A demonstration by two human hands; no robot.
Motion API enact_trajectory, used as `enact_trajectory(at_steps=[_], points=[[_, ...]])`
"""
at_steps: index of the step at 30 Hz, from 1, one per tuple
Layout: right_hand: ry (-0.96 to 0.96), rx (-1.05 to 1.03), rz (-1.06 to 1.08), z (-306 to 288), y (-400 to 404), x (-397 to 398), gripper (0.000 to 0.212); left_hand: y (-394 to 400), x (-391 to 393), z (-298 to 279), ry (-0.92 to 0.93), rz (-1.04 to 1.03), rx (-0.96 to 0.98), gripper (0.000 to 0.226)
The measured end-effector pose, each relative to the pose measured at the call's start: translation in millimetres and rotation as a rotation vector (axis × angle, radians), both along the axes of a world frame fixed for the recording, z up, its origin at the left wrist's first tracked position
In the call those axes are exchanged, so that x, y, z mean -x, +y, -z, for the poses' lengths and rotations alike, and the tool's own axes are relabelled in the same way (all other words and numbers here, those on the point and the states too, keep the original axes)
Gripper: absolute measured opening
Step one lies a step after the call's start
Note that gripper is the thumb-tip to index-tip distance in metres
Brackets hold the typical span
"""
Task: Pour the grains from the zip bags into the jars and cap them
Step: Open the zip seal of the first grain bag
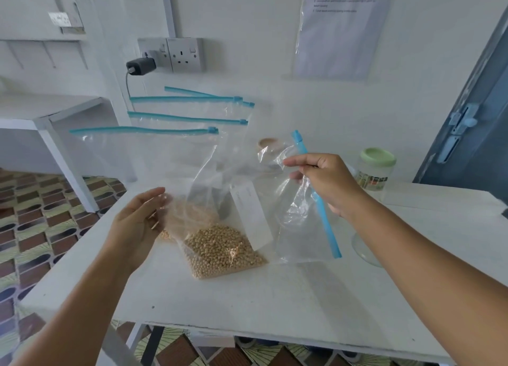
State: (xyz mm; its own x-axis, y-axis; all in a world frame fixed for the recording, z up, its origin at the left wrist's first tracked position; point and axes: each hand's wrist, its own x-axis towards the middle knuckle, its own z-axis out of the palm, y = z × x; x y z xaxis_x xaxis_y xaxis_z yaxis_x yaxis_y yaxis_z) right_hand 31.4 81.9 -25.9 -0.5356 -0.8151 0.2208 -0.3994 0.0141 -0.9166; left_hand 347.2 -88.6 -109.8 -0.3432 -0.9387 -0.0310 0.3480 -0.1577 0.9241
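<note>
Left hand [137,222]: at 9 o'clock of the bag of beans [222,251]. Fingers are nearly straight and relaxed, the palm laid against the bag's left side; nothing is gripped.

Bag of beans: lies on the white table [275,297], its pale round grains pooled in the lower corner at the centre of the view. A white label strip [251,214] is seen on the plastic; no writing on it can be read.

Right hand [327,181]: at 2 o'clock of the beans. The blue zip strip [325,222] is pinched between thumb and curled fingers, and that end of the bag is lifted.

Step judged in hand: opening the bag before pouring. The zip end is best kept high so the beans stay pooled low, the left hand steadying the bag while the seal is parted. Whether the seal is already parted cannot be told.

More zip bags [170,130] stand at 11 o'clock. A jar opening [268,143] shows at 12 o'clock behind the plastic. A jar with a green lid [378,167] stands at 2 o'clock, its coloured label too small to read. The printed notice [343,22] on the wall at 1 o'clock is blurred and illegible.
</note>
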Motion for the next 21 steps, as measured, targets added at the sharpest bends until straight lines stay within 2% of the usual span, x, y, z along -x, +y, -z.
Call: enact_trajectory(at_steps=[2, 6, 10, 16, 21], points=[[0.007, 0.003, 0.001, 0.8, -0.1, -0.2, 0.051, 2.2, 1.6, -4.7, -0.055, -0.051, 0.056, 0.014], [0.025, -0.006, 0.006, 1.9, 2.1, 1.5, 0.050, 1.6, -1.2, -14.2, -0.096, -0.117, 0.162, 0.019], [0.026, -0.006, 0.025, 5.1, 3.0, 4.3, 0.049, 1.6, -3.6, -18.2, -0.218, -0.201, 0.254, 0.021], [0.014, -0.003, 0.025, 6.7, 0.7, 5.1, 0.046, -2.4, -5.4, -20.1, -0.267, -0.179, 0.162, 0.013], [0.023, -0.001, 0.027, 8.7, -1.5, 5.6, 0.048, -2.7, -16.4, -24.9, -0.293, -0.076, 0.147, 0.033]])
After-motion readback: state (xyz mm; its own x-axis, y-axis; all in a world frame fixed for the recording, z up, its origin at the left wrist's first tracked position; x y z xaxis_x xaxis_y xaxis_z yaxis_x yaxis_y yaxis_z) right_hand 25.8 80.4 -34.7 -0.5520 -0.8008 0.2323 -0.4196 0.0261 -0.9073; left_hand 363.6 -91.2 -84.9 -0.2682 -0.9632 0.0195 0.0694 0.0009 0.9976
